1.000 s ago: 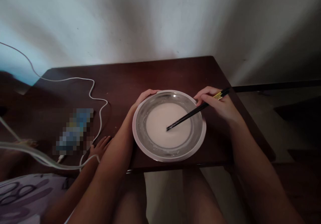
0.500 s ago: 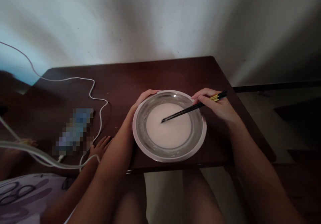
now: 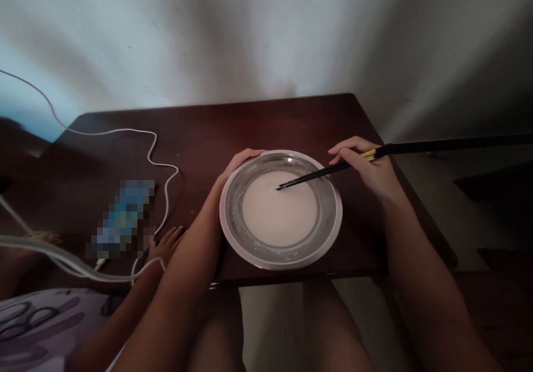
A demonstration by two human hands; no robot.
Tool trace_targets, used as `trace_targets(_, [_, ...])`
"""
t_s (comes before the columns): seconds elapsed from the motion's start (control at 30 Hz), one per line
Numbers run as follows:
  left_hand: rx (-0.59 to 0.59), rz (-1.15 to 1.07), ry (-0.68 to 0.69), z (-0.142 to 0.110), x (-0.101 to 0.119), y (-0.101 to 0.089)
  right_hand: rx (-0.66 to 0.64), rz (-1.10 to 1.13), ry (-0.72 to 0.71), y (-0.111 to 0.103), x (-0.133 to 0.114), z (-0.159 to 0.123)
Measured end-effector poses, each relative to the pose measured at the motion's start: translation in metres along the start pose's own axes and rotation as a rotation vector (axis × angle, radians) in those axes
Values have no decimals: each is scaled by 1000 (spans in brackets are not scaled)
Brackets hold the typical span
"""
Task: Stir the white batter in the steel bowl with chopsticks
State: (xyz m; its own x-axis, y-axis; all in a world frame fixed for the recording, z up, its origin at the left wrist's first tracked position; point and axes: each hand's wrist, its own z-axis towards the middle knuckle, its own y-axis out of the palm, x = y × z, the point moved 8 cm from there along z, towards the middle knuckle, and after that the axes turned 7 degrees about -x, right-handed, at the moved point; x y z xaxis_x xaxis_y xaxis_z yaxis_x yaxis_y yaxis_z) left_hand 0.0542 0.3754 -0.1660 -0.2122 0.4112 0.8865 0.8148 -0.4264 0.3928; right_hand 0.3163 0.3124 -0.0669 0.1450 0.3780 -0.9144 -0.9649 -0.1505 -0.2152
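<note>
While the left hand (image 3: 242, 160) lies along the far left edge of the metal bowl (image 3: 327, 211), the right hand (image 3: 361, 158) holds a pair of black chopsticks (image 3: 318, 172), its fingers pinched narrow around them. How tightly the left fingers close I cannot tell from where I stand; the bowl's side hides part of them. The bowl stands on the bench (image 3: 291, 122), close to its near edge. Stirring appears to be the step in hand: the chopstick tips meet the pale liquid (image 3: 278, 216) just beyond its middle. Any further stroke would, in my judgement, call for level tips and a steady rim.

Materials noted: the bowl is round, wide-rimmed and shiny, with whitish smears on its sloping inner wall. The liquid is opaque and mostly smooth. The chopsticks are slim and straight, with a gold-coloured band near the grip. The bench top is dark reddish-brown and faintly glossy.
</note>
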Motion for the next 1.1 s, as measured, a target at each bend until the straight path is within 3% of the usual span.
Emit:
trace_targets(0.1, [24, 3, -10, -1, -1, -2, 12, 43, 16, -4, 3, -1])
trace_targets(0.27, [16, 22, -8, 1, -1, -3, -150, 16, 50, 17, -1, -3])
trace_targets(0.47, [-25, 38, 5, -1, 1, 3, 41, 17, -12, -6, 2, 0])
trace_targets(0.67, [13, 6, -17, 1, -1, 0, -123, 27, 63, 15, 0, -3])
trace_targets(0.9, [4, -27, -6, 0, -1, 0, 23, -32, 38, -4, 1, -2])
trace_targets(1.1, [-4, -10, -7, 0, 0, 1, -69, -9, 52, 7, 1, -2])
